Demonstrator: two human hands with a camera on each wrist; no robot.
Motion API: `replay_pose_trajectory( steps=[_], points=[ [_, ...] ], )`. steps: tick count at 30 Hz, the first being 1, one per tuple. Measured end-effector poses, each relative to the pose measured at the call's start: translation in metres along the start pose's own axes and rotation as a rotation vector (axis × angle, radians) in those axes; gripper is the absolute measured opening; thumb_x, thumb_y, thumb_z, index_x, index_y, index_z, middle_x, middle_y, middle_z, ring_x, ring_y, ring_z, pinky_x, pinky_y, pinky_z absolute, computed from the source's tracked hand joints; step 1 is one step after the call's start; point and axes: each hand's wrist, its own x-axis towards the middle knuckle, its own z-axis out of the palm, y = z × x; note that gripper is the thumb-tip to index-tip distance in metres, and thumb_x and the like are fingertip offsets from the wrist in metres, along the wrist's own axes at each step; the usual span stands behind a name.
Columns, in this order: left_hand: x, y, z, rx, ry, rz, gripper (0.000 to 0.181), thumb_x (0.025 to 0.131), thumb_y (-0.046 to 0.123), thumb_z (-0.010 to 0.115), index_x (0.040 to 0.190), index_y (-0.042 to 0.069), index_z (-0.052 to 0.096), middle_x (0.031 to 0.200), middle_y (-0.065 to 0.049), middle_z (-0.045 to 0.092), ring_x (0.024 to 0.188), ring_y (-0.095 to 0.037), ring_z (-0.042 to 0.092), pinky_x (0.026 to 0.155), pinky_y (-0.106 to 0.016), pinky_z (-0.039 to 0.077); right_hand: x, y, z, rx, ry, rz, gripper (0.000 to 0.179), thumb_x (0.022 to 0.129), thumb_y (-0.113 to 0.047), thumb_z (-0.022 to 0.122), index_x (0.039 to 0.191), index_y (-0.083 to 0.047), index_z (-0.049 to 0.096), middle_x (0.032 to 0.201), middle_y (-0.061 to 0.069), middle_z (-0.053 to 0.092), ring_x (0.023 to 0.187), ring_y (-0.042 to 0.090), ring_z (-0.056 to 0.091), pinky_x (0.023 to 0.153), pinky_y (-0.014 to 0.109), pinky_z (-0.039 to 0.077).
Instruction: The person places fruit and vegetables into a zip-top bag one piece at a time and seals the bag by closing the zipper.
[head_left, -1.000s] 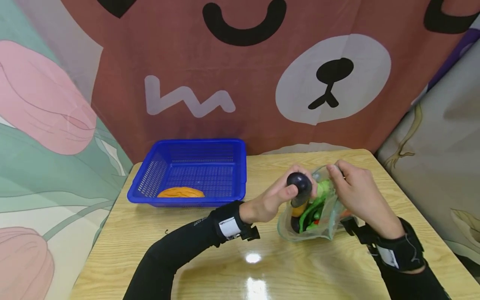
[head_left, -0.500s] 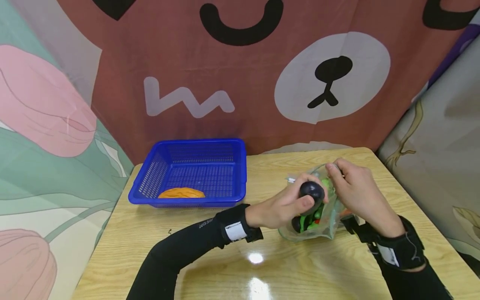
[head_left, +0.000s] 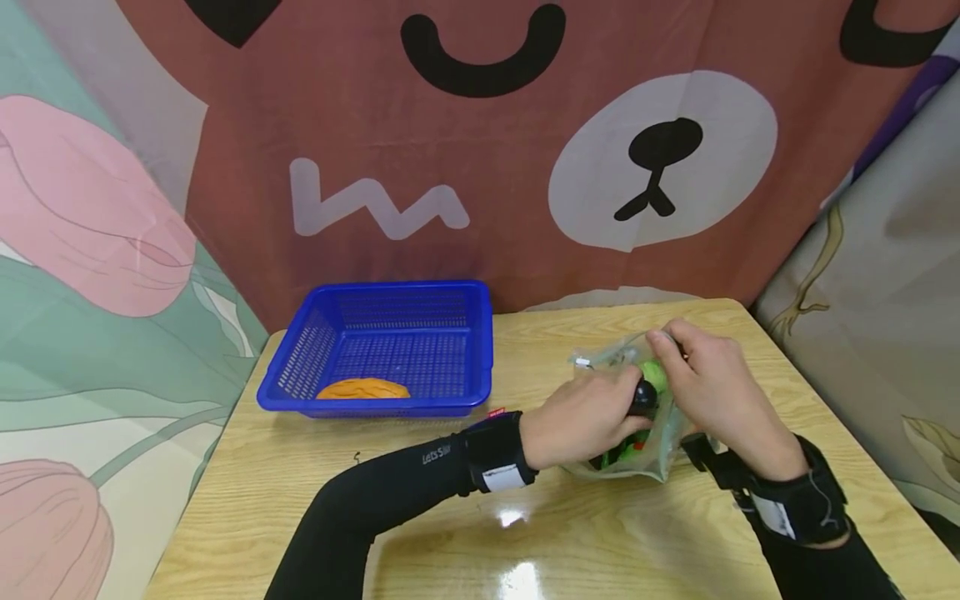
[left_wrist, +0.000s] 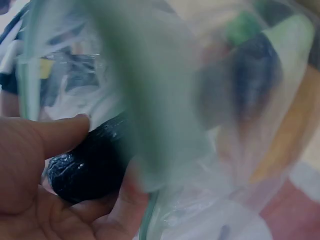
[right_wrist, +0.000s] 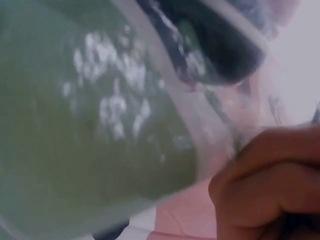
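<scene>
My left hand [head_left: 581, 417] grips a glossy dark eggplant [head_left: 643, 398] at the mouth of a translucent bag with a green edge [head_left: 663, 446]. Up close in the left wrist view, thumb and fingers curl round the eggplant [left_wrist: 87, 167], whose far end goes behind the bag's rim. My right hand [head_left: 708, 383] pinches the bag's upper rim and holds it up. Inside the bag are a pale green vegetable [head_left: 653, 375] and other green, red and dark pieces, partly hidden by my left hand. Through the plastic, an orange piece [left_wrist: 290, 130] shows blurred.
A blue perforated basket [head_left: 375, 407] stands at the table's back left, with a wrinkled orange-yellow vegetable [head_left: 363, 388] in it. Behind the wooden table [head_left: 442, 533] hangs a brown cloth printed with a bear [head_left: 495, 150].
My left hand has moved right and turned over, lowering the eggplant from above the bag into its mouth. The right hand keeps its hold on the rim.
</scene>
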Motion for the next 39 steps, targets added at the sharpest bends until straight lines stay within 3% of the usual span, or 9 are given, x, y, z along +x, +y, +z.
replay_pose_trajectory(
  steps=[8, 13, 19, 23, 28, 33, 39],
  points=[
    [0.005, 0.001, 0.003, 0.169, 0.053, -0.018, 0.045, 0.090, 0.030, 0.064, 0.123, 0.005, 0.048, 0.102, -0.001, 0.061, 0.090, -0.012, 0.060, 0.067, -0.020, 0.050, -0.003, -0.003, 0.001, -0.004, 0.032, 0.014, 0.039, 0.102, -0.036, 0.036, 0.075, -0.012, 0.048, 0.057, 0.002, 0.034, 0.046, 0.014, 0.029, 0.047, 0.027, 0.027],
    [0.006, 0.000, 0.004, 0.261, 0.087, -0.006, 0.049, 0.091, 0.030, 0.063, 0.132, 0.008, 0.046, 0.111, -0.002, 0.061, 0.095, -0.011, 0.061, 0.065, -0.019, 0.051, -0.004, -0.005, 0.001, 0.004, 0.068, 0.005, 0.039, 0.102, -0.036, 0.036, 0.073, -0.012, 0.047, 0.056, 0.002, 0.034, 0.046, 0.014, 0.030, 0.047, 0.028, 0.026],
    [0.010, -0.004, 0.011, 0.415, -0.032, -0.011, 0.066, 0.088, 0.044, 0.063, 0.141, 0.013, 0.041, 0.077, 0.008, 0.061, 0.065, -0.005, 0.058, 0.048, -0.019, 0.044, -0.004, -0.007, 0.002, 0.021, 0.097, -0.018, 0.038, 0.102, -0.034, 0.038, 0.072, -0.013, 0.048, 0.054, 0.001, 0.035, 0.043, 0.012, 0.031, 0.045, 0.028, 0.027],
    [0.011, -0.007, 0.018, 0.459, -0.109, 0.024, 0.051, 0.090, 0.047, 0.058, 0.132, 0.018, 0.054, 0.082, 0.010, 0.064, 0.067, -0.005, 0.058, 0.053, -0.022, 0.045, -0.003, -0.008, 0.003, 0.026, 0.097, -0.022, 0.039, 0.102, -0.034, 0.039, 0.071, -0.012, 0.047, 0.053, 0.001, 0.035, 0.043, 0.012, 0.031, 0.045, 0.027, 0.027],
    [0.009, -0.010, 0.011, 0.349, -0.091, 0.074, 0.021, 0.095, 0.035, 0.054, 0.106, 0.022, 0.066, 0.090, 0.008, 0.064, 0.077, -0.005, 0.059, 0.061, -0.020, 0.048, -0.002, -0.007, 0.002, 0.023, 0.100, -0.026, 0.039, 0.102, -0.034, 0.039, 0.070, -0.012, 0.046, 0.053, 0.001, 0.036, 0.042, 0.012, 0.031, 0.044, 0.027, 0.027],
    [0.000, -0.019, -0.014, 0.175, -0.003, 0.139, 0.015, 0.096, 0.029, 0.055, 0.091, 0.020, 0.066, 0.080, 0.009, 0.058, 0.069, -0.001, 0.053, 0.056, -0.015, 0.040, -0.001, -0.007, 0.002, 0.022, 0.096, -0.025, 0.039, 0.102, -0.034, 0.038, 0.071, -0.012, 0.047, 0.053, 0.001, 0.037, 0.042, 0.013, 0.031, 0.043, 0.027, 0.027],
    [-0.016, -0.044, -0.044, -0.068, 0.063, 0.094, 0.018, 0.096, 0.024, 0.054, 0.082, 0.019, 0.063, 0.076, 0.008, 0.052, 0.062, -0.002, 0.046, 0.055, -0.014, 0.033, 0.001, -0.007, 0.003, 0.010, 0.097, -0.033, 0.036, 0.102, -0.033, 0.039, 0.074, -0.013, 0.051, 0.055, 0.001, 0.040, 0.044, 0.012, 0.035, 0.045, 0.027, 0.029]
  ],
)
